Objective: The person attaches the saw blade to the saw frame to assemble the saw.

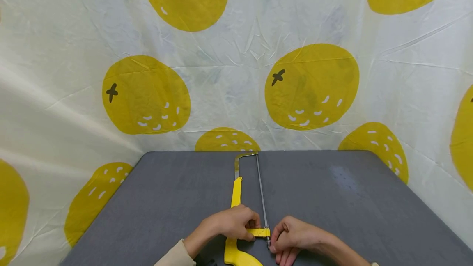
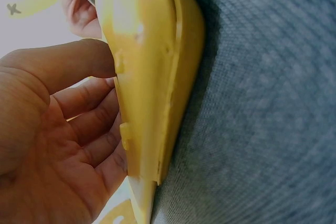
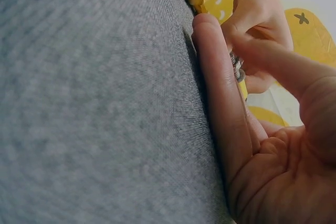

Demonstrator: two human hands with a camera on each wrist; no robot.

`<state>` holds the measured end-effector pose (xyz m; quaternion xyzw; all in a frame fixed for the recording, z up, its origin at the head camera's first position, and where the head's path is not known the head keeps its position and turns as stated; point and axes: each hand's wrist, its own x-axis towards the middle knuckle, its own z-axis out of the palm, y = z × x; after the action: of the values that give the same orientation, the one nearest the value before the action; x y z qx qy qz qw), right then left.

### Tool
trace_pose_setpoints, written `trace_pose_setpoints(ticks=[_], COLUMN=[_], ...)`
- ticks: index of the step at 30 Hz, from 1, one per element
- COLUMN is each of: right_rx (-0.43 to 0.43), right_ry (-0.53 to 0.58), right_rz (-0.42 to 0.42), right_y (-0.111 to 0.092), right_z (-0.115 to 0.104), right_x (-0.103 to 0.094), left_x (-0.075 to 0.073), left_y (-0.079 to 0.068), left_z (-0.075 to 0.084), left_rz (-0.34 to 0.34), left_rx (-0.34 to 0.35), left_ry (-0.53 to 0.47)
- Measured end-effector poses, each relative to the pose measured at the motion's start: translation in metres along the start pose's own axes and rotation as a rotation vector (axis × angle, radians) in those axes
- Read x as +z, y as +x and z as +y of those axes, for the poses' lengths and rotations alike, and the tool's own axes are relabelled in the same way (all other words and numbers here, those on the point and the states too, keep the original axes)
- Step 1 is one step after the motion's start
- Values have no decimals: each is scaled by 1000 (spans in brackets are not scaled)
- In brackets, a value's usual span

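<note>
A hacksaw (image 1: 236, 192) with a yellow handle and frame lies on the grey table, its far end pointing away from me. The thin blade (image 1: 261, 190) runs along its right side. My left hand (image 1: 236, 223) grips the yellow frame near the handle, with thumb and fingers around the short crosspiece (image 1: 261, 232). At the blade's near end, the thumb and forefinger of my right hand (image 1: 293, 237) pinch the small metal wing nut (image 3: 238, 71); its other fingers lie low against the table. The thumb partly hides the wing nut in the right wrist view.
The grey table (image 1: 332, 200) extends to both sides and back to a hanging white sheet (image 1: 236, 93) printed with yellow fruit. A pale smudge (image 1: 343, 177) marks the tabletop at right. Something dark (image 1: 210, 262) shows beside the handle at the bottom edge.
</note>
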<state>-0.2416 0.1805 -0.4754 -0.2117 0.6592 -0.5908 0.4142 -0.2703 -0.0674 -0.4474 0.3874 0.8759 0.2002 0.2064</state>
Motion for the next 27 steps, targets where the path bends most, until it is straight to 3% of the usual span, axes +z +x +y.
trace_pose_setpoints(ticks=[12,27], right_rx=[-12,-21], right_ry=[-9,7], right_rz=[33,-45], right_y=[2,1], right_z=[3,4], right_x=[7,0], left_x=[3,4], left_y=[-2,-2], left_z=[-2,-2], left_rz=[-1,5], left_rx=[17,16], left_ry=[11,22])
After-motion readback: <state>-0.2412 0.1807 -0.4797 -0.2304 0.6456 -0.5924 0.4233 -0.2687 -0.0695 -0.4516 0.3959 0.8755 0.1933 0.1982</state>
